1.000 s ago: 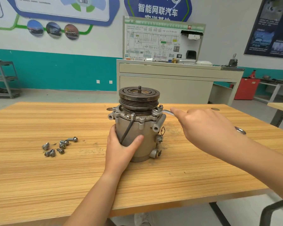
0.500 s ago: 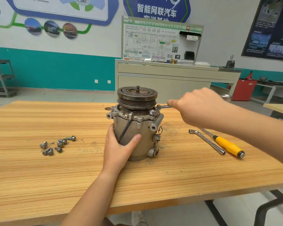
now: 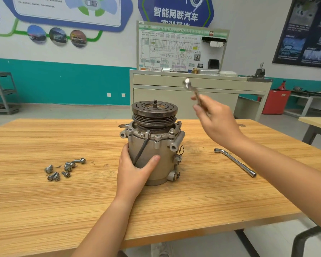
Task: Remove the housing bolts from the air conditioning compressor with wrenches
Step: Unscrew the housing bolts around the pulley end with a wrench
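Lifted off the flange since a moment ago, my right hand (image 3: 217, 123) now holds the wrench (image 3: 192, 89) in the air, fingers curled round its shaft, above and right of the pulley. My left hand (image 3: 135, 171) grips the compressor (image 3: 156, 145), which stands upright on the striped wooden table (image 3: 44, 201). Loose bolts (image 3: 65, 168) lie to its left and an L-shaped socket wrench (image 3: 235, 162) to its right. Behind stands a grey cabinet (image 3: 193, 84) against a teal-banded wall (image 3: 63, 82)

Wooden table (image 3: 44, 210), compressor (image 3: 163, 151) upright mid-table, loose bolts (image 3: 68, 166) left, bent wrench (image 3: 234, 162) right, possibly socket-ended
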The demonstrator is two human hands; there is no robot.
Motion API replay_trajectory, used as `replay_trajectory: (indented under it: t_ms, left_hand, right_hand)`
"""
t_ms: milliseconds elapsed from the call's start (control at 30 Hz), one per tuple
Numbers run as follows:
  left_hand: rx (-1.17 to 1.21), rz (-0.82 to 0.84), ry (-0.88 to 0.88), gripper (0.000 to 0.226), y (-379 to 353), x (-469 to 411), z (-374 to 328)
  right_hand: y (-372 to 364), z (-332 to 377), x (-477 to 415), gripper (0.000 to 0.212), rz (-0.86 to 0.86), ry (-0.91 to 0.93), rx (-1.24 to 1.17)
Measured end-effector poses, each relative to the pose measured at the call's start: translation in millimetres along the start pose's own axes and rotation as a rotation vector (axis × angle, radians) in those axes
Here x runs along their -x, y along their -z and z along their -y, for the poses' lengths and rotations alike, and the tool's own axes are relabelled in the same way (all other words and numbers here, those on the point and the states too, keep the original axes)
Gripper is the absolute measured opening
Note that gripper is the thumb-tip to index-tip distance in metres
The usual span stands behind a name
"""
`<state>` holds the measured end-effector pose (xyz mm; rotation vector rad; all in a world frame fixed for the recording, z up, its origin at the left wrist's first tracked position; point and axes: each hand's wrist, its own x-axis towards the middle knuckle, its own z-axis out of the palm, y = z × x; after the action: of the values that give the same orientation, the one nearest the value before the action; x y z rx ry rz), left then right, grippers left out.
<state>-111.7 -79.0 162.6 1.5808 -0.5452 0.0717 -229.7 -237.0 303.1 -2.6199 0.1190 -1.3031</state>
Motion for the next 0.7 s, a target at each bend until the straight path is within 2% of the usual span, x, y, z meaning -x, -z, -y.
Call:
replay_trajectory:
  t_ms: [67, 167, 233, 400, 533, 700]
  left_hand:
    - [0.003, 0.002, 0.006, 0.099, -0.3, 0.2, -0.8]
    - [0.01, 0.004, 0.004, 0.096, -0.4, 0.5, -2.4]
    - [0.011, 0.001, 0.0, 0.094, -0.1, 0.9, -2.4]
    - [0.01, 0.013, 0.003, 0.097, 1.0, 2.4, -4.2]
    - [0.018, 0.015, 0.007, 0.101, 1.3, 2.7, -5.7]
    - [0.008, 0.008, 0.005, 0.098, 0.6, 2.0, -2.8]
  right_hand:
    - [15.2, 13.5, 11.9, 0.034, 0.026, 0.059, -0.005]
    - [31.9, 33.1, 29.7, 0.036, 0.279, 0.089, 0.205]
    - [35.2, 39.2, 36.0, 0.038, 0.359, 0.064, 0.358]
    - [34.8, 39.7, 33.4, 0.042, 0.379, 0.013, 0.661]
    - [33.0, 47.3, 29.1, 0.038, 0.469, -0.023, 0.687]
    - [33.9, 70.1, 29.4, 0.042, 0.531, 0.076, 0.904]
